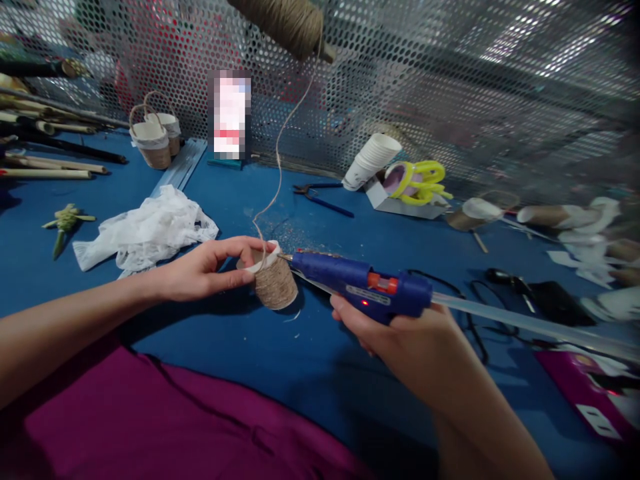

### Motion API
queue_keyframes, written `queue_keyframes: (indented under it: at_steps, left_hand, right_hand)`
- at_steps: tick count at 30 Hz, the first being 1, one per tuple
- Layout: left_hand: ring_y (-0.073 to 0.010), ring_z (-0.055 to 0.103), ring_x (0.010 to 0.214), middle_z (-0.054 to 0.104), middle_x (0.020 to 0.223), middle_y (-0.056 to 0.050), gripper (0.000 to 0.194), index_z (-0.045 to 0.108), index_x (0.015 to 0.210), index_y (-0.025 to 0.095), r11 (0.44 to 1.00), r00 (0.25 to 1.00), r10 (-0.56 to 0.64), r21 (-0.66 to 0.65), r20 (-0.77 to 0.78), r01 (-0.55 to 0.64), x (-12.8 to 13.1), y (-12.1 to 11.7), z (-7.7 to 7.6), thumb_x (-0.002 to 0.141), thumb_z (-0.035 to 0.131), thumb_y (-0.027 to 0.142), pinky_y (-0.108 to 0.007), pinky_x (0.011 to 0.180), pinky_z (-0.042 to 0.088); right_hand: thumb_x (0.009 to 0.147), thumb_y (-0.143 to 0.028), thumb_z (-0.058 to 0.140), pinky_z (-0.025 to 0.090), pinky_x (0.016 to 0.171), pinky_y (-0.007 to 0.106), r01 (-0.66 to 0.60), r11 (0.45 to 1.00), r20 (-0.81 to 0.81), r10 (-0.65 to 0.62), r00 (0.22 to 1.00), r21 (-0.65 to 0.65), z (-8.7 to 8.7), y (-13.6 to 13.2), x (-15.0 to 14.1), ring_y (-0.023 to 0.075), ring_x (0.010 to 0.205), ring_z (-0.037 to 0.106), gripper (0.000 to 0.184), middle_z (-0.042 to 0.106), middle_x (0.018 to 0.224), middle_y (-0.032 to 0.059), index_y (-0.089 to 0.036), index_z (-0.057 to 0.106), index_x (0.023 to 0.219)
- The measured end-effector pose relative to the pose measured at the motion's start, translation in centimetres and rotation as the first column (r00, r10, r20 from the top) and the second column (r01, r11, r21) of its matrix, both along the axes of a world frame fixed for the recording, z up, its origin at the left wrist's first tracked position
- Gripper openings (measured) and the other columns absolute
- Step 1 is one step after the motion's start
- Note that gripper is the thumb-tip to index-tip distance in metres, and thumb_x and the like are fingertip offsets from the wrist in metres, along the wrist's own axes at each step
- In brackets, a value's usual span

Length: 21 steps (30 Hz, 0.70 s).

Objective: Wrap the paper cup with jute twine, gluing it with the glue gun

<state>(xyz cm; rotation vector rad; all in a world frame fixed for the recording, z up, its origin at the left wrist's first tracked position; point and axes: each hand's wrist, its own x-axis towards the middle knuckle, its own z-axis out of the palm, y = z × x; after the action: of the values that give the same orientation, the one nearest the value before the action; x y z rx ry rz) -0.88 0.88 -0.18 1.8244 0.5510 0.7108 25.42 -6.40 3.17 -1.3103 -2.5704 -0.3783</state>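
Observation:
Low over the blue table, my left hand [215,267] grips the rim of a small paper cup [276,287] wrapped in brown twine, which tilts to one side. A strand of twine [279,160] runs from the cup up to a large spool [285,23]. My right hand [395,333] is closed around the handle of a blue hot glue gun [350,277], its red light lit. The metal nozzle is at the cup's rim, and a long clear glue stick [520,317] sticks out of the back.
White lace [155,223] lies bunched at the left, near two finished-looking twine baskets [153,150]. Pliers [325,200], stacked paper cups [370,160] and yellow-handled scissors [423,180] lie behind. A phone [231,117] leans on the perforated metal screen [440,87]. A black cable [473,320] trails at the right.

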Motion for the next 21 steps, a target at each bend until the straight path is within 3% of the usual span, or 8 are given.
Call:
queue_keyframes:
  at_steps: [5,9,13,16,21]
  left_hand:
    - [-0.0229,0.042,0.126,0.051,0.129,-0.012,0.013,0.047,0.074,0.016,1.000,1.000,0.015,-0.008,-0.003,-0.015,0.16,-0.02,0.18,0.087,0.049,0.019,-0.039,0.104,0.034]
    - [-0.0226,0.044,0.125,0.051,0.130,-0.012,0.013,0.048,0.075,0.016,1.000,1.000,0.021,-0.014,-0.011,-0.021,0.16,-0.09,0.30,0.087,0.049,0.020,-0.040,0.103,0.034]
    - [-0.0221,0.043,0.125,0.052,0.128,-0.012,0.012,0.047,0.075,0.016,1.000,1.000,0.021,-0.008,-0.004,-0.021,0.16,-0.08,0.26,0.087,0.049,0.019,-0.040,0.103,0.034]
    - [-0.0223,0.043,0.126,0.052,0.127,-0.013,0.012,0.047,0.075,0.016,1.000,1.000,0.018,-0.006,-0.002,-0.018,0.16,-0.01,0.15,0.087,0.049,0.018,-0.040,0.103,0.034]
    - [-0.0216,0.042,0.126,0.051,0.129,-0.012,0.011,0.047,0.076,0.017,1.000,1.000,0.009,-0.001,0.012,-0.009,0.08,0.10,-0.06,0.087,0.049,0.018,-0.039,0.104,0.034]
  right_hand:
    - [0.085,-0.022,0.045,0.047,0.051,0.025,0.022,0.979,-0.279,-0.080,0.957,-0.204,0.39,-0.39,-0.84,0.0148,0.051,0.061,0.026,0.066,0.058,-0.0009,-0.025,0.069,0.077]
    - [0.082,-0.027,0.048,0.048,0.052,0.026,0.015,0.958,-0.334,-0.114,0.936,-0.285,0.37,-0.64,-1.01,0.0159,0.053,0.062,0.022,0.068,0.060,-0.0012,-0.028,0.069,0.078]
    - [0.080,-0.030,0.052,0.044,0.043,0.025,0.059,0.926,-0.372,-0.207,0.905,-0.372,0.17,-0.74,-0.96,0.0141,0.043,0.057,0.019,0.064,0.051,-0.0022,-0.027,0.067,0.070]
    - [0.081,-0.030,0.052,0.042,0.041,0.024,0.064,0.930,-0.378,-0.210,0.902,-0.362,0.15,-0.64,-1.04,0.0131,0.040,0.055,0.020,0.062,0.048,-0.0026,-0.026,0.068,0.069]
    - [0.081,-0.021,0.043,0.040,0.044,0.027,0.039,0.974,-0.289,-0.104,0.952,-0.222,-0.13,0.18,-0.35,0.0134,0.039,0.050,0.029,0.058,0.046,0.0003,-0.025,0.072,0.079]
